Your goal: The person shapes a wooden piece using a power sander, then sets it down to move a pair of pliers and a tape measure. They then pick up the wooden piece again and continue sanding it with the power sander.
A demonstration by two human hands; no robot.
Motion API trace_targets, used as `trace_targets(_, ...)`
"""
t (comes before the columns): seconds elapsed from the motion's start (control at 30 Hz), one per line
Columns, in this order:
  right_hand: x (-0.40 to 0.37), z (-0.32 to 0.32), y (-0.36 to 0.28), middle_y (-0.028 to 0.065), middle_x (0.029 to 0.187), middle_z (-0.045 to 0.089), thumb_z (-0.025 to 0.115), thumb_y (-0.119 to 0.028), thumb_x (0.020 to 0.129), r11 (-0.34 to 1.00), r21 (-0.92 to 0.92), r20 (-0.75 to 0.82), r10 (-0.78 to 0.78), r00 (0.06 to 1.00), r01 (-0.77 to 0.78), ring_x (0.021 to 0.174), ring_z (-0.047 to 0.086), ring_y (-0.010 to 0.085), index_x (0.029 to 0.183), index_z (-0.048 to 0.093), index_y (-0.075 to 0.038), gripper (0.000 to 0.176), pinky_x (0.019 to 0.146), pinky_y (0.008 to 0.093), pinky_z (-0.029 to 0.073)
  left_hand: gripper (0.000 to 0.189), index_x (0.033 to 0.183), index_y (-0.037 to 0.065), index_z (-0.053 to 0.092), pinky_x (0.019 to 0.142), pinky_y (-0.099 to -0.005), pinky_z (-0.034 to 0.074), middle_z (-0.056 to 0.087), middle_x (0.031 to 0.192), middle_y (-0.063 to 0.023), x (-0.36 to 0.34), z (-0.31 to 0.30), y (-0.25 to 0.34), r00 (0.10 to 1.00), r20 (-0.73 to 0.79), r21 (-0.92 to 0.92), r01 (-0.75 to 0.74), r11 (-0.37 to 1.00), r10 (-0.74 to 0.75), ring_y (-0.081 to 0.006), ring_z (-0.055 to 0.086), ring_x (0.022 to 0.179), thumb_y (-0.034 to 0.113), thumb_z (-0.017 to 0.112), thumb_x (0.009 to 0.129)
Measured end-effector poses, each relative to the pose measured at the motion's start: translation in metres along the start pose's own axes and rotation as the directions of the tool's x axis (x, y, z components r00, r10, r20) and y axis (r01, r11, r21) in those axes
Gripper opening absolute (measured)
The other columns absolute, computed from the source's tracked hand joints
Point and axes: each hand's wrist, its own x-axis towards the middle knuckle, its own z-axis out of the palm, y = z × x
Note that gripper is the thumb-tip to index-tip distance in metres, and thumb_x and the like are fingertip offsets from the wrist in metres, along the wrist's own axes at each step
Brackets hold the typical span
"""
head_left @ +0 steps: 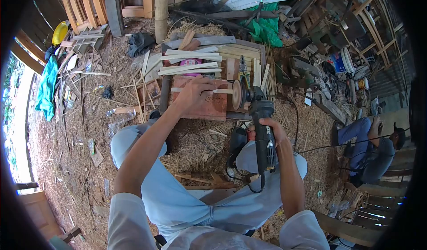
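Note:
My right hand (275, 132) is wrapped round the body of a black angle grinder (262, 112), whose round sanding disc (239, 94) points left over the low bench. With my left hand (195, 94) I press a thin wooden strip (222, 91) down on a reddish-brown board (209, 109). The strip's right end reaches the face of the disc. Behind the board lie several pale wooden strips (189, 69), stacked over a pink round object (191, 62). Pliers (243, 69) with yellow-green handles rest beside them.
Wood shavings and scraps cover the ground (89, 130). A power cord (296, 116) runs on the right. Another person (378, 152) sits at the far right. Green plastic (267, 27) and timber lie at the back, near a bamboo post (161, 14).

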Motion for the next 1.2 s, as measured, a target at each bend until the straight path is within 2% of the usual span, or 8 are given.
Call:
trace_targets(0.4, -0.014, 0.019, -0.016, 0.0150, 0.078, 0.065, 0.067, -0.027, 0.079, 0.977, -0.031, 0.031, -0.208, 0.978, 0.209, 0.066, 0.065, 0.0229, 0.094, 0.060, 0.004, 0.036, 0.063, 0.0341, 0.056, 0.024, 0.102, 0.003, 0.063, 0.085, -0.0425, 0.047, 0.062, 0.102, -0.0118, 0.014, -0.021, 0.035, 0.975, 0.032, 0.255, -0.221, 0.941, 0.221, -0.0326, 0.057, 0.100, 0.005, 0.064, 0.078)
trace_targets(0.67, -0.022, 0.015, -0.036, 0.0129, 0.074, 0.066, 0.068, -0.030, 0.077, 0.924, 0.139, -0.011, -0.357, 0.934, 0.355, 0.060, 0.065, 0.0215, 0.092, 0.062, 0.003, 0.037, 0.056, 0.0310, 0.056, 0.018, 0.110, 0.001, 0.051, 0.074, -0.0299, 0.050, 0.061, 0.099, -0.0127, 0.019, -0.046, 0.080, 0.911, -0.319, -0.190, 0.210, 0.959, -0.263, -0.0220, 0.063, 0.093, 0.003, 0.052, 0.092)
trace_targets(0.73, -0.025, 0.019, -0.035, 0.0126, 0.072, 0.066, 0.067, -0.030, 0.077, 0.926, 0.153, 0.006, -0.351, 0.937, 0.346, 0.059, 0.065, 0.0212, 0.092, 0.062, 0.002, 0.036, 0.056, 0.0314, 0.055, 0.017, 0.109, -0.001, 0.051, 0.074, -0.0296, 0.050, 0.061, 0.100, -0.0097, 0.015, -0.021, 0.047, 0.686, -0.488, -0.681, 0.087, 0.727, -0.539, -0.0169, 0.062, 0.095, -0.002, 0.048, 0.092)
trace_targets(0.8, -0.026, 0.021, -0.033, 0.0126, 0.071, 0.065, 0.067, -0.031, 0.078, 0.928, 0.119, -0.022, -0.354, 0.935, 0.354, 0.058, 0.065, 0.0214, 0.091, 0.061, 0.002, 0.036, 0.055, 0.0323, 0.055, 0.018, 0.109, -0.003, 0.051, 0.071, -0.0289, 0.051, 0.059, 0.099, -0.0075, 0.010, -0.003, 0.033, 0.601, -0.473, -0.729, 0.145, 0.669, -0.645, -0.0145, 0.060, 0.092, -0.003, 0.046, 0.092)
trace_targets(0.9, -0.013, 0.007, -0.025, 0.0129, 0.071, 0.065, 0.067, -0.031, 0.078, 0.945, 0.104, 0.022, -0.314, 0.949, 0.311, 0.058, 0.065, 0.0219, 0.089, 0.060, 0.001, 0.035, 0.055, 0.0336, 0.055, 0.019, 0.107, -0.005, 0.053, 0.059, -0.0285, 0.050, 0.058, 0.094, -0.0079, 0.002, 0.023, 0.019, 0.198, -0.351, -0.897, 0.207, 0.389, -0.915, -0.0116, 0.057, 0.081, 0.007, 0.053, 0.092)
trace_targets(1.07, -0.024, 0.020, -0.023, 0.0129, 0.072, 0.064, 0.068, -0.030, 0.078, 0.947, 0.098, 0.020, -0.309, 0.951, 0.306, 0.058, 0.065, 0.0223, 0.088, 0.058, 0.000, 0.033, 0.055, 0.0339, 0.055, 0.022, 0.101, -0.003, 0.058, 0.057, -0.0309, 0.048, 0.064, 0.090, -0.0100, -0.036, 0.012, 0.024, 0.409, -0.074, -0.746, 0.583, 0.322, -0.910, -0.0158, 0.063, 0.078, 0.013, 0.061, 0.087)
trace_targets(1.13, -0.025, 0.021, -0.018, 0.0127, 0.074, 0.064, 0.069, -0.028, 0.078, 0.950, 0.097, 0.016, -0.299, 0.954, 0.297, 0.061, 0.065, 0.0222, 0.090, 0.058, 0.000, 0.032, 0.057, 0.0338, 0.056, 0.022, 0.102, -0.001, 0.061, 0.069, -0.0355, 0.050, 0.064, 0.095, -0.0126, -0.033, 0.011, 0.053, 0.680, -0.531, -0.172, 0.498, 0.850, -0.506, -0.0239, 0.062, 0.081, 0.012, 0.064, 0.084)
trace_targets(1.2, -0.019, 0.015, -0.011, 0.0124, 0.077, 0.064, 0.069, -0.027, 0.079, 0.949, 0.097, 0.046, -0.306, 0.951, 0.300, 0.063, 0.065, 0.0220, 0.093, 0.057, 0.000, 0.032, 0.058, 0.0337, 0.056, 0.023, 0.103, 0.001, 0.062, 0.076, -0.0376, 0.048, 0.063, 0.099, -0.0128, -0.013, -0.001, 0.057, 0.842, -0.462, 0.041, 0.332, 0.942, -0.277, -0.0273, 0.060, 0.088, 0.011, 0.064, 0.083)
